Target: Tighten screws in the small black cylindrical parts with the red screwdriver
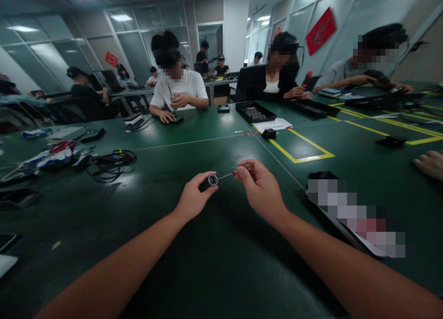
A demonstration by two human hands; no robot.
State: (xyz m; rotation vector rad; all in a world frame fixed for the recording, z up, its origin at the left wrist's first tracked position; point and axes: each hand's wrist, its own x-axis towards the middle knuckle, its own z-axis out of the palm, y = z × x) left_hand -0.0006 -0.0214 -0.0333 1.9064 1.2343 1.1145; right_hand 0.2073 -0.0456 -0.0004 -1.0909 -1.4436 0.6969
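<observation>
Between the thumb and fingers of my left hand (192, 197) is a small black cylinder (208, 181), its round, pale-rimmed end turned toward me and the right. Its exact kind cannot be made out. My right hand (263, 190) is closed around the handle of a small screwdriver (226, 175), with a thin metal shaft and a red collar. The shaft points left, and its tip is at the cylinder's rim; whether it touches is too small to tell. Both hands are above the green table (221, 263).
Tangled black cables (114, 164) lie on the left, near a pile of cloth and bags (57, 155). A dark tray with papers (349, 217) lies right of my arm. Beyond are a small black block (269, 133), a parts tray (255, 112) and several seated people.
</observation>
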